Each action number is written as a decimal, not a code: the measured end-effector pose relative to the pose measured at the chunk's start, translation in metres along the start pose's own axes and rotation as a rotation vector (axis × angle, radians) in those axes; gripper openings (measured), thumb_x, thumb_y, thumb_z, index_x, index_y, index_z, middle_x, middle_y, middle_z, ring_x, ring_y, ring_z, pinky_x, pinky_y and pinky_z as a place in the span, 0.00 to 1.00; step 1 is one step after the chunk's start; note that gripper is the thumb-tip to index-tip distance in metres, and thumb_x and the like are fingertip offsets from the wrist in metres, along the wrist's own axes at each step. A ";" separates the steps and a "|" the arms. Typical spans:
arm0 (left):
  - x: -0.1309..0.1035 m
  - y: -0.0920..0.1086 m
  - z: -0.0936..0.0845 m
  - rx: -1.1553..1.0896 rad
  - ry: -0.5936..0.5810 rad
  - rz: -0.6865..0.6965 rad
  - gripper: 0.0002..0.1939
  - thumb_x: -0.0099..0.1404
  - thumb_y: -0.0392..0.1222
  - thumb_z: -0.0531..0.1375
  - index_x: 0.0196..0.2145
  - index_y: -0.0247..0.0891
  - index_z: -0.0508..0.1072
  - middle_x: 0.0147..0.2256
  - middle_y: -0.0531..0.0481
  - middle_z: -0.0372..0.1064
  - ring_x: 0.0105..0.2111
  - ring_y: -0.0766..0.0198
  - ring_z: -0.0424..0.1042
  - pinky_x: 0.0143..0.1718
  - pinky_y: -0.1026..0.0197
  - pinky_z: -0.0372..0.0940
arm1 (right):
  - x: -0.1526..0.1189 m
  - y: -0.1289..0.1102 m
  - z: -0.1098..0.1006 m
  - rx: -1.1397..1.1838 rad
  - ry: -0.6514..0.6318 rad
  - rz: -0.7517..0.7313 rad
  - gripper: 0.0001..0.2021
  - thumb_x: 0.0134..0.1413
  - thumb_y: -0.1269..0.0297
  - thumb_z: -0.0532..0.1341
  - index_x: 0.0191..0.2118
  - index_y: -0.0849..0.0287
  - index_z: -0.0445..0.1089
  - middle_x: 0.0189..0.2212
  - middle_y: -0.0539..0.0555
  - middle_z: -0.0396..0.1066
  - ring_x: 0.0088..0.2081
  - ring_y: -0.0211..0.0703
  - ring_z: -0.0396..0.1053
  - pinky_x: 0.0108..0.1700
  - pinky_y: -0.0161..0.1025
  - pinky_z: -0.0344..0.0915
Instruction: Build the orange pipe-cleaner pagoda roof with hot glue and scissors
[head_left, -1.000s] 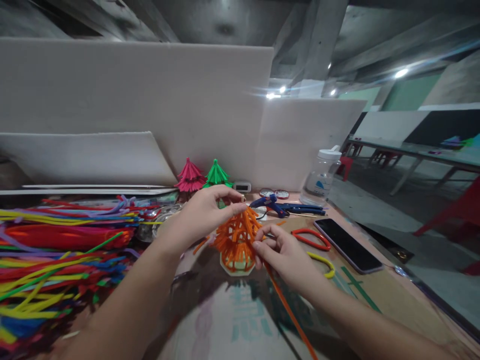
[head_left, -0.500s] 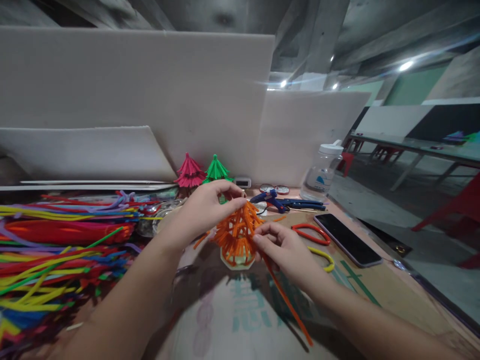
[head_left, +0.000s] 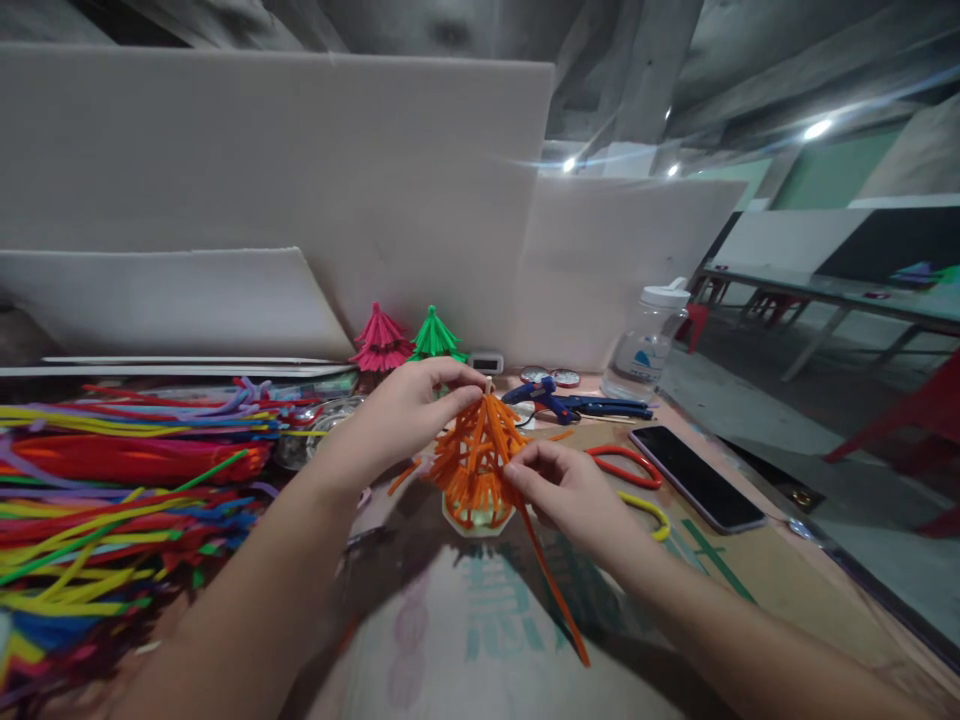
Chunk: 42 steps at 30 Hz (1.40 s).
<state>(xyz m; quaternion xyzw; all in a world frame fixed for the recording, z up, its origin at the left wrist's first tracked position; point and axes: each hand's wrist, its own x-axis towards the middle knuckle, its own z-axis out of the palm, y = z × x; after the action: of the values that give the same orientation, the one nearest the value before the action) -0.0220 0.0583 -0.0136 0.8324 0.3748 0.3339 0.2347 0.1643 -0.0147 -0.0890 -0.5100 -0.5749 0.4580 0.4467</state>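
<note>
An orange pipe-cleaner tower [head_left: 480, 440] with tiered, fringed roofs stands upright on a pale octagonal base [head_left: 478, 527]. At its peak, the thumb and fingers of my left hand [head_left: 416, 405] pinch around the top, where a thin pale stick pokes out. My right hand [head_left: 559, 485] is closed at the tower's right side, thumb and forefinger pinching an orange pipe cleaner [head_left: 555, 580]. That strand's long free end hangs down toward me over the cardboard. Part of the tower's left upper side is hidden behind my left hand.
Bundles of coloured pipe cleaners [head_left: 97, 520] fill the left. Behind stand a pink tower [head_left: 379, 340] and a green tower [head_left: 433, 335], against white boards [head_left: 262, 180]. To the right lie a blue glue gun [head_left: 551, 398], red-and-yellow-handled pliers [head_left: 626, 465], a phone [head_left: 697, 478] and a bottle [head_left: 646, 345].
The orange strand's free end has swung left and slightly up. Both hands keep their grips at nearly the same places, and the left fingers sit a little lower at the peak.
</note>
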 end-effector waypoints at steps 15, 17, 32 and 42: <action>-0.002 0.007 -0.006 0.074 0.087 -0.029 0.15 0.68 0.51 0.57 0.35 0.38 0.77 0.32 0.51 0.77 0.34 0.60 0.73 0.36 0.62 0.63 | 0.006 -0.038 -0.028 -0.282 0.101 -0.407 0.07 0.60 0.62 0.59 0.36 0.59 0.71 0.31 0.53 0.74 0.31 0.40 0.69 0.33 0.36 0.64; -0.003 0.005 -0.006 0.047 0.097 -0.045 0.14 0.66 0.50 0.59 0.35 0.38 0.78 0.33 0.51 0.77 0.33 0.61 0.73 0.37 0.62 0.63 | 0.010 -0.054 -0.031 -0.423 0.114 -0.526 0.06 0.60 0.67 0.59 0.38 0.58 0.74 0.35 0.53 0.76 0.33 0.40 0.71 0.36 0.37 0.65; 0.001 -0.004 -0.002 0.055 0.241 -0.043 0.22 0.71 0.52 0.49 0.23 0.38 0.63 0.22 0.55 0.60 0.25 0.65 0.61 0.30 0.62 0.56 | 0.029 -0.050 -0.041 -0.485 0.066 -0.681 0.11 0.59 0.76 0.59 0.41 0.61 0.78 0.36 0.54 0.79 0.35 0.38 0.74 0.37 0.33 0.66; -0.002 0.004 -0.003 0.089 0.030 -0.061 0.14 0.64 0.49 0.61 0.42 0.40 0.80 0.39 0.48 0.78 0.39 0.59 0.75 0.46 0.57 0.66 | 0.029 -0.039 -0.037 -0.602 0.022 -0.846 0.15 0.62 0.75 0.56 0.48 0.61 0.78 0.33 0.55 0.77 0.35 0.39 0.72 0.38 0.35 0.65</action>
<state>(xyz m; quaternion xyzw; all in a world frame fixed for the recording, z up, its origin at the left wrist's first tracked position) -0.0232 0.0544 -0.0099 0.8251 0.4179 0.3222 0.2020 0.1914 0.0149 -0.0428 -0.3437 -0.8324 0.0465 0.4321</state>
